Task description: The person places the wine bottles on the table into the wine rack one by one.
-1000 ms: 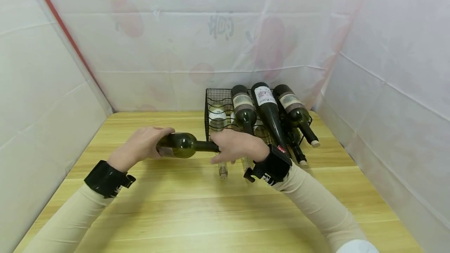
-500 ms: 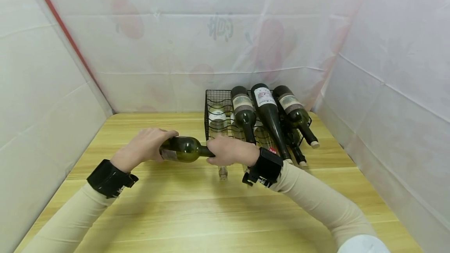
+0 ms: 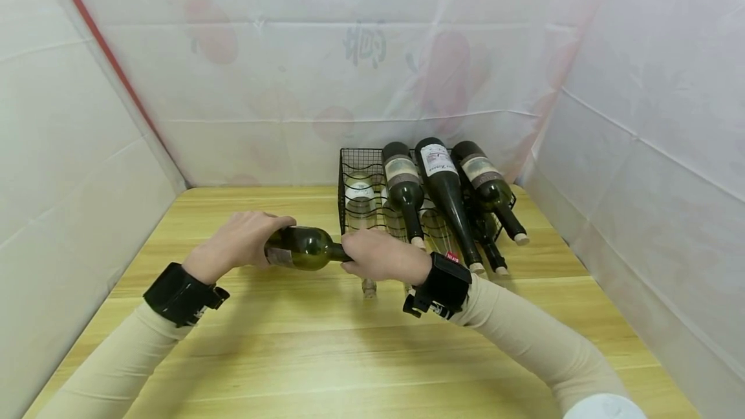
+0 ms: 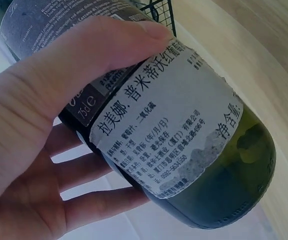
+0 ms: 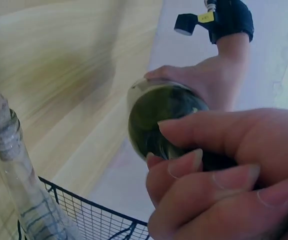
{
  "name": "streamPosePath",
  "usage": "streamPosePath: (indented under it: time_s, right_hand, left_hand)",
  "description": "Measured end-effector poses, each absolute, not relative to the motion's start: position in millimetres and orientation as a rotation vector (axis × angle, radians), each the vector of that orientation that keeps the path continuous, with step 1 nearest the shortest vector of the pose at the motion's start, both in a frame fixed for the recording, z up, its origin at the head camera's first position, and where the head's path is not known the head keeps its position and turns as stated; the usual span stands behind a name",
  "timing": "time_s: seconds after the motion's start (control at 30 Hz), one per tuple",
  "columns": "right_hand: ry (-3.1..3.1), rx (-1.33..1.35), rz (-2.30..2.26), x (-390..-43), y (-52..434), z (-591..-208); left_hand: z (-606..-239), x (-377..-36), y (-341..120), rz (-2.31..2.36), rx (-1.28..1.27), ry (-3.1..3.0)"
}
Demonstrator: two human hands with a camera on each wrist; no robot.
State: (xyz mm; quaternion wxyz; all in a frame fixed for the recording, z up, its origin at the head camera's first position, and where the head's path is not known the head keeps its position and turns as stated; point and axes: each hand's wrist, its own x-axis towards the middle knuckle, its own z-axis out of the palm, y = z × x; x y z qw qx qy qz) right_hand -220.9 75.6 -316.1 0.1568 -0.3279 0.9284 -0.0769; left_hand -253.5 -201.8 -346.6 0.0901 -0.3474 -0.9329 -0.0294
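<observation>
Dark green wine bottle (image 3: 302,247) held horizontal, just above the wooden table (image 3: 326,354), centre-left, right beside the left front corner of the black wire rack (image 3: 349,176). Base points left, neck points right. Glass is glossy, dark olive. In the left wrist view it carries a white back label (image 4: 171,135) printed in Chinese and a dark label further up the body.

Left hand (image 3: 238,241): wrapped round the base end of the bottle, thumb across the white label, fingers (image 4: 91,197) curled under the body. Firm hold, not open.

Right hand (image 3: 381,254): closed round the neck. Right wrist view shows the fingertips (image 5: 214,180) curled tight over it, with the bottle's shoulder and the left hand beyond. Neck end itself is hidden inside the hand, so can't tell whether it's corked.

Both wrists wear black straps, sleeves beige.

Rack sits far right on the table, near the back wall. Three dark bottles lie on its upper tier, necks pointing toward the near side: left one (image 3: 403,186), middle one (image 3: 445,189), right one (image 3: 489,189). Clear bottles (image 3: 361,202) lie on the lower tier; one cork-stopped clear neck (image 5: 6,135) pokes out of the rack next to the right hand.
</observation>
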Motion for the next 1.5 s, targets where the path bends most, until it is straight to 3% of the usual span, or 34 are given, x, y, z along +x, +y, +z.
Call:
streamPosePath:
  time_s: [1.5]
  right_hand:
    - [2.726,-0.848,-0.395,-203.9,80.7,-302.1]
  left_hand:
    - [-321.6,-261.7,-186.4,-0.134,-1.033,-2.811]
